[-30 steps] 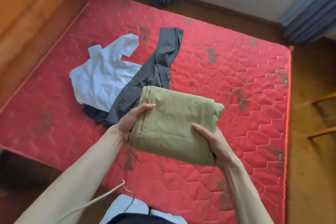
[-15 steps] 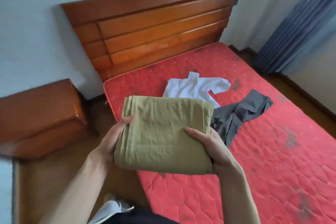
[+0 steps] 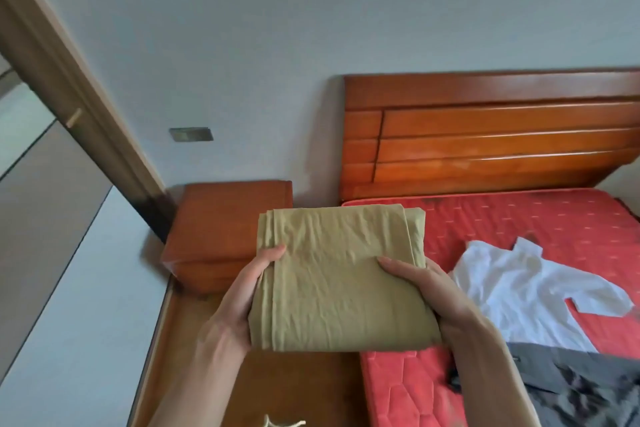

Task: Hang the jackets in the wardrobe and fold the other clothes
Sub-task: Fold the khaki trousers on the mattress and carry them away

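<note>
Holding folded olive garment (image 3: pixel 341 282) (both hands).

Matt creased olive cloth bundle (image 3: pixel 341 282), glossy wooden headboard (image 3: pixel 485 135), quilted red mattress (image 3: pixel 519 218), smooth white shirt (image 3: pixel 519 291)

I count three garments: one folded olive cloth (image 3: pixel 341 282), one white shirt (image 3: pixel 530 291), one dark grey garment (image 3: pixel 585 385). I see two hands, one bed (image 3: pixel 519 215), one nightstand (image 3: pixel 225 229).

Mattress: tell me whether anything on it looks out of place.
The white shirt lies spread and crumpled on the red mattress, overlapping a rumpled dark grey garment; both unfolded. Dark stains mark the mattress near the headboard.
</note>
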